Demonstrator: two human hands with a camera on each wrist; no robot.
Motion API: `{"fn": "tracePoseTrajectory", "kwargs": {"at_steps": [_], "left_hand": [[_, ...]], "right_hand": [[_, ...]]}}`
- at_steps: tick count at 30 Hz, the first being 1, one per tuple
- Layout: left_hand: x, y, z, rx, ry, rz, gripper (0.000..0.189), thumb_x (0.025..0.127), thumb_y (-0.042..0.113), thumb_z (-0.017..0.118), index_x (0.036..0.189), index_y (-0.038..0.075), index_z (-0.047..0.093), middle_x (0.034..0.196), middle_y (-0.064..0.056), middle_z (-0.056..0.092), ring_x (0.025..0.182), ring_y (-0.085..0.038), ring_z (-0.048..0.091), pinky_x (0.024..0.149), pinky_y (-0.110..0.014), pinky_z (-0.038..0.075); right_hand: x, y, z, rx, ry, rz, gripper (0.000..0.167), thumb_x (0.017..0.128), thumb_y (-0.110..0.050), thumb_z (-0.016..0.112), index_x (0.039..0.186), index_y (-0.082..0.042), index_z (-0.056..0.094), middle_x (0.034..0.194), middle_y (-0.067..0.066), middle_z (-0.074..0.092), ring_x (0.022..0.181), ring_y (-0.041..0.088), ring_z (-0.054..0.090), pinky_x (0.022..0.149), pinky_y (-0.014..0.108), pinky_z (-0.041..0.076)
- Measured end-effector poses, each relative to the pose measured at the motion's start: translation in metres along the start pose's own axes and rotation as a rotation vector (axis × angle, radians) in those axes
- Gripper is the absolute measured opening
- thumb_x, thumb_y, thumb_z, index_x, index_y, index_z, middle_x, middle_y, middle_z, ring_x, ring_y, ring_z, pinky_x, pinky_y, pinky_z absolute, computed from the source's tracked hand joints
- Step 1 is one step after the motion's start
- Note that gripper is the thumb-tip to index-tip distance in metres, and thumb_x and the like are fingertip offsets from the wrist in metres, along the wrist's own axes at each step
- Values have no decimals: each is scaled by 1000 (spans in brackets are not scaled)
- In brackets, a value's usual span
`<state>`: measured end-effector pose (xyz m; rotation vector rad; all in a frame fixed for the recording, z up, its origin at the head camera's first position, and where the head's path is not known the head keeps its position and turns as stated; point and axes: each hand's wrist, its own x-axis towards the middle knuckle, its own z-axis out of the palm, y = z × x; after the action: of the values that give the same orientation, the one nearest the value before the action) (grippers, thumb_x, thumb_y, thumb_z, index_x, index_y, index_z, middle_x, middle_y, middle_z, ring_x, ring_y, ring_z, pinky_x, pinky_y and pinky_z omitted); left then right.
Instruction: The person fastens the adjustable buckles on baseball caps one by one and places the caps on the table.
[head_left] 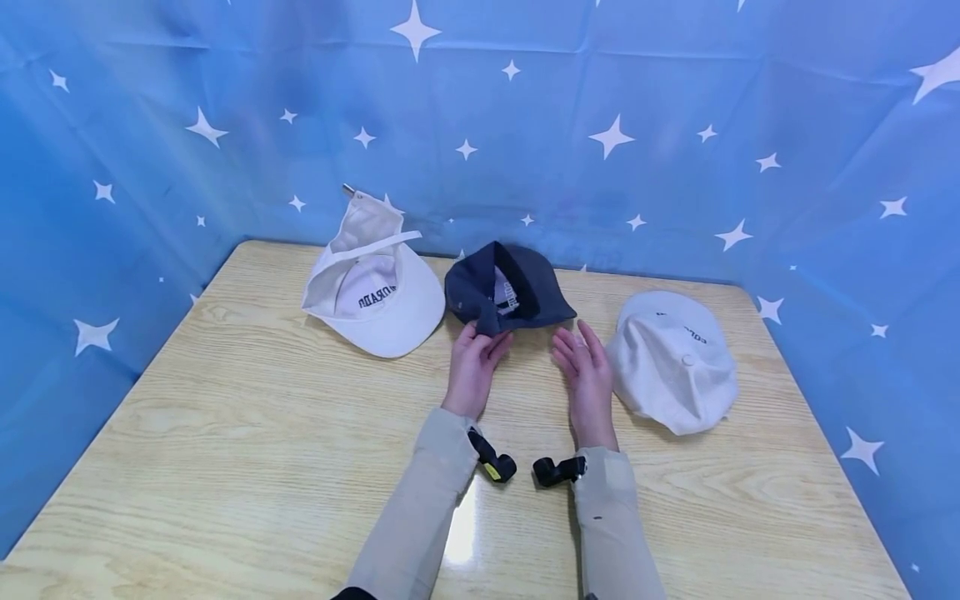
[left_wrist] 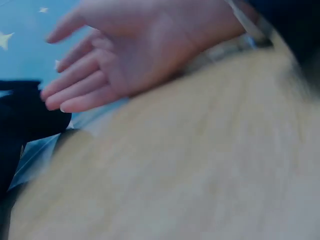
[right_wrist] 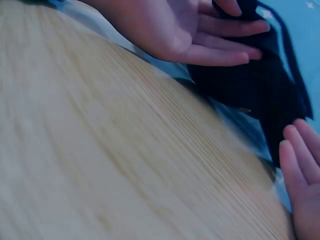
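Note:
A navy baseball cap [head_left: 542,279] lies near the table's back edge, its opening and lettered lining facing me. At the cap's near left edge, my left hand [head_left: 471,367] pinches the fabric between thumb and fingers. In the right wrist view this hand [right_wrist: 172,30] shows its palm, with long fingers lying against the navy cap [right_wrist: 230,87]. My right hand [head_left: 585,371] is just below the cap's right end, fingers nearly straight. The left wrist view shows its palm [left_wrist: 135,55], fingertips overlapping the dark cap [left_wrist: 25,115].
To the left, a white cap [head_left: 416,304] lies upturned, its back strap raised and black lettering inside. An off-white cap [head_left: 675,358] with a crumpled crown sits right of my right hand. A blue star-patterned cloth [head_left: 525,108] hangs behind the wooden table [head_left: 247,433].

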<state>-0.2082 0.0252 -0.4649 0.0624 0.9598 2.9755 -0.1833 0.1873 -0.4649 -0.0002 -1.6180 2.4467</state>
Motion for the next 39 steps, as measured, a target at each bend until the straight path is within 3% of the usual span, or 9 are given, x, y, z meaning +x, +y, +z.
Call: {"fn": "tracePoseTrajectory", "kwargs": {"at_steps": [5, 11, 18, 22, 25, 29, 34, 36, 39], "left_hand": [[-4, -1, 4, 105, -19, -23, 30, 74, -9, 39, 90, 9, 58, 92, -3, 53, 82, -12, 54, 87, -35, 43], [-8, 0, 6, 151, -62, -49, 28, 69, -9, 40, 72, 12, 58, 82, 2, 52, 74, -9, 51, 73, -22, 41], [-13, 2, 4, 149, -213, -108, 34, 68, -11, 41, 69, 15, 64, 80, 4, 56, 73, -9, 54, 72, -22, 43], [-16, 3, 2, 151, -232, -146, 33, 68, -11, 41, 66, 15, 62, 77, 4, 55, 72, -9, 54, 71, -21, 43], [-16, 3, 1, 132, -252, -151, 35, 70, -11, 39, 72, 14, 63, 80, 4, 58, 75, -10, 56, 75, -24, 42], [-15, 3, 0, 91, -303, -185, 33, 74, -8, 37, 92, 5, 60, 91, -2, 60, 81, -20, 61, 86, -32, 42], [-13, 0, -2, 141, -283, -290, 26, 90, 8, 41, 114, 2, 46, 95, -9, 62, 87, -22, 61, 85, -35, 45], [-12, 0, -2, 205, -346, -354, 37, 93, 25, 43, 119, -1, 45, 100, -16, 62, 94, -25, 60, 86, -37, 45], [-12, 2, -1, 248, -508, -435, 70, 88, 48, 45, 124, -12, 41, 113, -27, 54, 108, -35, 51, 94, -45, 37]], "right_hand": [[1, -2, 1, -40, 8, 34, 49, 92, -27, 49, 136, -8, 35, 123, 18, 46, 111, 33, 48, 93, 39, 39], [3, -2, 2, -59, 84, 80, 42, 92, -28, 49, 127, -4, 47, 109, 18, 57, 108, 33, 50, 88, 37, 44], [3, -4, 0, 53, 213, 127, 38, 90, -29, 51, 120, -6, 52, 109, 11, 51, 88, 19, 57, 83, 31, 47], [2, -5, -2, 154, 249, 152, 33, 90, -21, 54, 119, -5, 52, 103, 10, 51, 76, 13, 55, 70, 23, 49], [1, -8, -3, 239, 250, 181, 37, 90, -14, 53, 125, -6, 47, 97, 9, 52, 70, 13, 55, 62, 20, 48], [1, -9, -6, 336, 260, 203, 46, 91, -9, 51, 135, -10, 36, 97, 8, 52, 66, 13, 55, 58, 21, 47], [2, -8, -8, 410, 258, 193, 51, 90, -7, 51, 137, -12, 31, 114, 9, 48, 73, 14, 56, 62, 22, 47], [3, -8, -9, 418, 236, 182, 52, 90, -6, 51, 137, -12, 31, 122, 9, 44, 77, 14, 56, 63, 23, 47], [3, -7, -9, 396, 202, 165, 53, 89, -5, 53, 137, -14, 32, 126, 8, 41, 77, 13, 56, 64, 23, 46]]}}
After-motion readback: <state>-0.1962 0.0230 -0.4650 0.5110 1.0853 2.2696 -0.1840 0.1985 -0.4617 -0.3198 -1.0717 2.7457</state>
